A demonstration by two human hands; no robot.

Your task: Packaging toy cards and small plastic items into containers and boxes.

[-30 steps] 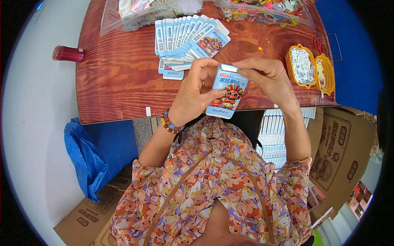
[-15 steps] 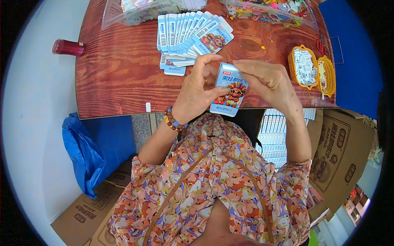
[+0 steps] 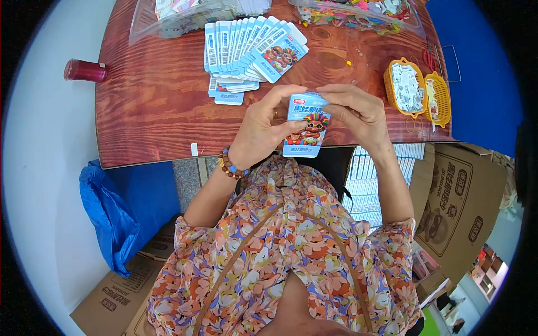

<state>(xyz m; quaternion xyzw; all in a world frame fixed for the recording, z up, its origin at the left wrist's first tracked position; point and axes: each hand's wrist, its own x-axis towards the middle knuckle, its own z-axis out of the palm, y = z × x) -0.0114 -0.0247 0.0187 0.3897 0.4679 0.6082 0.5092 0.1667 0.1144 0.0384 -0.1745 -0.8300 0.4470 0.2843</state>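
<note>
A small light-blue box (image 3: 315,127), its front printed with a cartoon figure, is held up at the near edge of the wooden surface (image 3: 151,112), over the lap. The left hand (image 3: 256,127) is clamped on it, thumb across the front and index finger up at the top. The right hand (image 3: 358,116) is closed on the upper right corner, fingertips at the top edge. Just beyond lies a fanned pile of flat cartons (image 3: 244,53) of matching blue. Farther right, a yellow basket (image 3: 392,98) holds small white packets (image 3: 407,87), with a smaller yellow basket (image 3: 446,102) touching it and red scissors (image 3: 429,59) near them. Two clear tubs stand along the far side; a dark-red jar (image 3: 85,70) lies at the left edge.
</note>
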